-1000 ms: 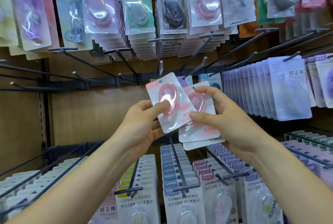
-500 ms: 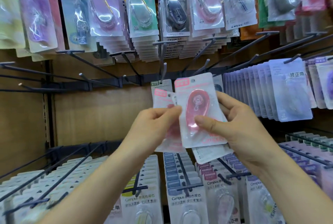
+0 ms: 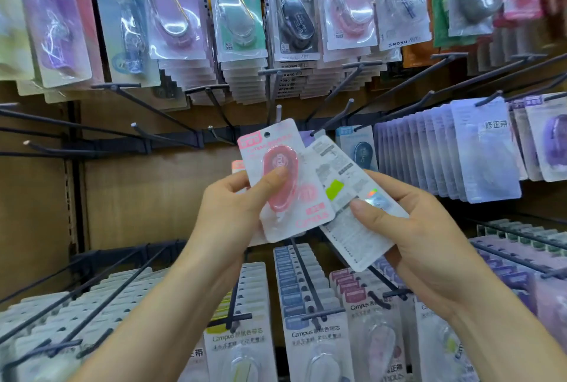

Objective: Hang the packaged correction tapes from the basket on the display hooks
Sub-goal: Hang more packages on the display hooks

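Observation:
My left hand (image 3: 227,212) grips a pink correction tape pack (image 3: 306,197) face up, thumb pressed on its red blister; the edge of another pink pack (image 3: 237,164) peeks out behind it. My right hand (image 3: 420,237) holds a second pack (image 3: 346,194) turned back side up, showing printed text and a green patch, thumb on its middle. Both packs are raised in front of the display, just below a bare grey hook (image 3: 277,113) in the middle row. The basket is out of view.
Bare black hooks (image 3: 162,134) stick out of the wooden panel at left and centre. Rows of hung packs fill the top (image 3: 233,19), the right (image 3: 481,148) and the bottom (image 3: 313,345). A long hook (image 3: 303,265) runs right under the hands.
The front pink pack has passed from my right hand to my left. My right hand now holds a pack flipped to its printed back. Both hands sit slightly lower and closer.

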### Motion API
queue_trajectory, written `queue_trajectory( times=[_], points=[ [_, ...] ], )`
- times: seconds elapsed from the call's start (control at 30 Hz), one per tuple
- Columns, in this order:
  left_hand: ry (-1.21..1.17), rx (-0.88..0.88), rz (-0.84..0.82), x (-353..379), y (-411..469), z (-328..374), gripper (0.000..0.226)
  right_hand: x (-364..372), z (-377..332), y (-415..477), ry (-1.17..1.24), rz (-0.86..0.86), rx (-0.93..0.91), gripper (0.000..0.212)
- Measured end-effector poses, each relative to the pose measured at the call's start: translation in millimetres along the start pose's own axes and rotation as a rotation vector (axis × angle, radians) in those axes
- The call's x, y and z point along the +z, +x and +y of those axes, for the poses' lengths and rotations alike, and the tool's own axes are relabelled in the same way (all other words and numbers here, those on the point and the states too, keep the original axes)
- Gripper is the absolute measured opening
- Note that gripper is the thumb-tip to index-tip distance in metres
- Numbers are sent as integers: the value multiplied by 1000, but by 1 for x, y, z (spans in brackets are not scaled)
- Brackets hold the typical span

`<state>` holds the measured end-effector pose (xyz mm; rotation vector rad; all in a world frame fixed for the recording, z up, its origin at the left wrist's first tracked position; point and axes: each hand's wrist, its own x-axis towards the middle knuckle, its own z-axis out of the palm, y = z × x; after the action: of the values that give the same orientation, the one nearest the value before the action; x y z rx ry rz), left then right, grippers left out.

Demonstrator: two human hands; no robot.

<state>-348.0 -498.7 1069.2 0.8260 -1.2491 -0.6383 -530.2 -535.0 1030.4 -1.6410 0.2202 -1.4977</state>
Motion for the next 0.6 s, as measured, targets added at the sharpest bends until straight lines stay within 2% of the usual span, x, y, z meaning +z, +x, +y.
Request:
queue_trajectory(
  times=[0.1,0.17,0.23,0.3,0.4,0.5,0.6],
  points=[
    [35,81,41,-6,-2,-2,22,4,-1,-7,-240,209,-193,38],
    [116,133,21,-3,-7,-7,19,17,2,-12,-514,280,-390,43],
    [139,184,-35,5,-13,-11,18,34,14,-13,-813,264,-522,41],
    [71,205,-66,13,-18,-13,24,48,27,-16,-972,214,-475,46],
    [-9,188,-119,15,-24,-12,34,54,30,-22,-992,164,-357,53],
    [-67,152,-168,10,-28,-11,34,52,27,-24,-1025,130,-379,50],
    [-77,143,-167,5,-29,-14,30,53,25,-27,-782,101,-375,47]
  ],
)
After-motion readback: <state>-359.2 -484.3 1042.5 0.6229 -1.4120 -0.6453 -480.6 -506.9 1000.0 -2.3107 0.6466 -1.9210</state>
